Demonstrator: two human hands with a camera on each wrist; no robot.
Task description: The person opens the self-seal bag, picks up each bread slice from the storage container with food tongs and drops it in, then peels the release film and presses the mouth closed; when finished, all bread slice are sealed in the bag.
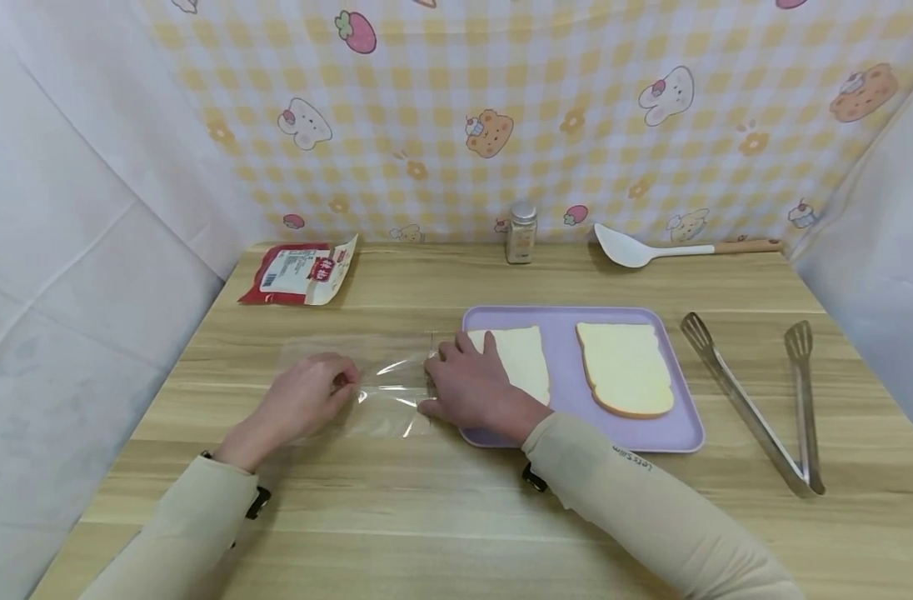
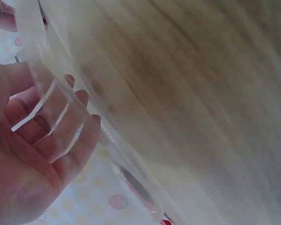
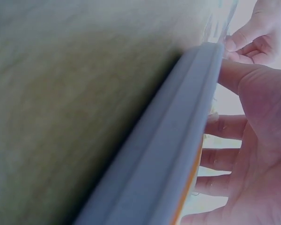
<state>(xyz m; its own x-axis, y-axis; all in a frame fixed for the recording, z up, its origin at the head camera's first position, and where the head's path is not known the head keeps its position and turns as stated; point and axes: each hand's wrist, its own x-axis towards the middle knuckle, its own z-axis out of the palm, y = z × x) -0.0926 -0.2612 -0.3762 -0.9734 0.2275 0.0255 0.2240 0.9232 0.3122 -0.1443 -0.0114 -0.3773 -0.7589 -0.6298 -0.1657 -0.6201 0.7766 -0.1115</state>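
A clear plastic bag (image 1: pixel 391 408) lies flat on the wooden table. At its left part, my left hand (image 1: pixel 310 393) pinches the film between thumb and curled fingers; the left wrist view shows fingers through the clear film (image 2: pixel 49 82). My right hand (image 1: pixel 475 385) spreads its fingers over the bag's right end and the left side of a lilac tray (image 1: pixel 565 375). Beneath those fingers is one bread slice (image 1: pixel 526 358), partly hidden. A second bread slice (image 1: pixel 627 371) lies on the tray's right half. In the right wrist view, the tray's rim (image 3: pixel 164 136) runs beside the right hand's fingers.
Behind the bag lies a red and white packet (image 1: pixel 295 273). A small seasoning jar (image 1: pixel 522 235) stands at the back, near a white spatula (image 1: pixel 627 247) with a wooden handle. Spread metal tongs (image 1: pixel 760 417) lie right of the tray. Patterned cloth hangs behind the table.
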